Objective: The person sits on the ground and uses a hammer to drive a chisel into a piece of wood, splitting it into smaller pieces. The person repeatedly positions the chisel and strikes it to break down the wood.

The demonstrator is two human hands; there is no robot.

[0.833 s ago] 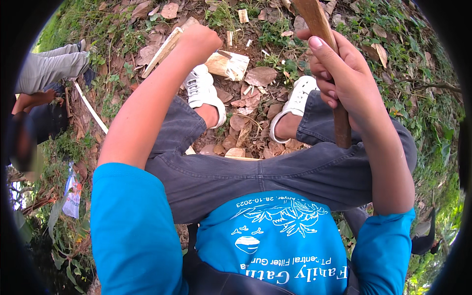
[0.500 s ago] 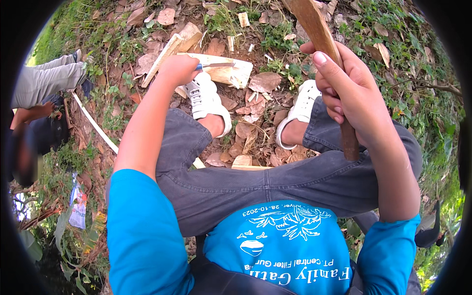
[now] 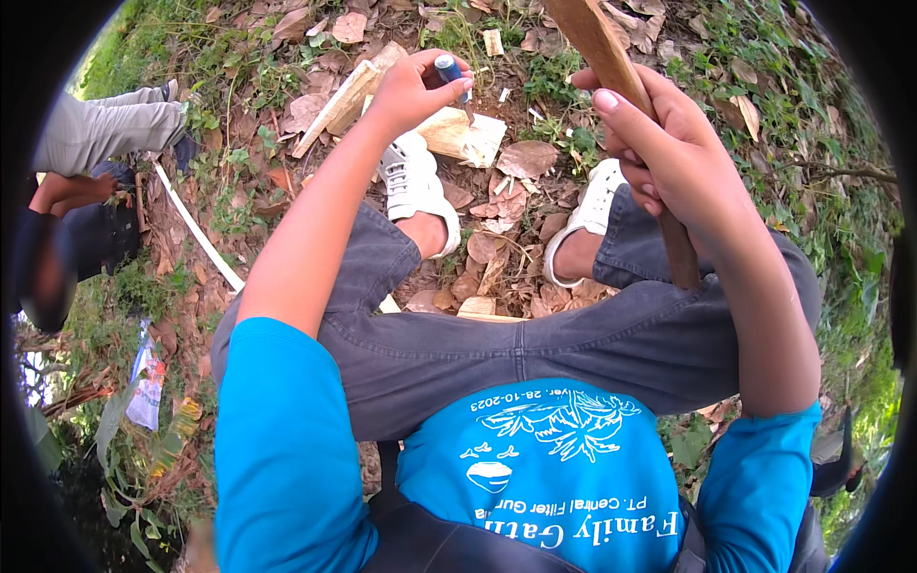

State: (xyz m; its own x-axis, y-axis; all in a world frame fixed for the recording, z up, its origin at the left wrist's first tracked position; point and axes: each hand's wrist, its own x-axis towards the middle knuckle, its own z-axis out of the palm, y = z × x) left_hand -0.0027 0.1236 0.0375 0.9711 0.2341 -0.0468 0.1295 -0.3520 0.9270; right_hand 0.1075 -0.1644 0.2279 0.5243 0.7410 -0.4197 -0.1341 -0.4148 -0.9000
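My left hand (image 3: 413, 94) is closed round the blue handle of a chisel (image 3: 453, 76). The chisel stands nearly upright, its blade reaching down to a pale piece of wood (image 3: 485, 141) on the ground by my left shoe; whether the tip touches the wood is hard to tell. In my right hand (image 3: 673, 153), raised over my right thigh, is a thick brown wooden stick (image 3: 602, 48), tilted up to the left. The stick's upper end runs out of the picture, and its lower end hangs near my knee.
Another pale wood piece (image 3: 336, 107) lies left of the worked one. My white shoes (image 3: 413, 186) stand among dry leaves and wood chips. At the left a person in grey trousers (image 3: 105, 138) sits close by, near a long white strip (image 3: 196, 224) and a plastic bag (image 3: 146, 390).
My left hand has moved right and tipped the chisel from lying flat over the wood to nearly upright. The stick in my right hand has shifted only slightly.
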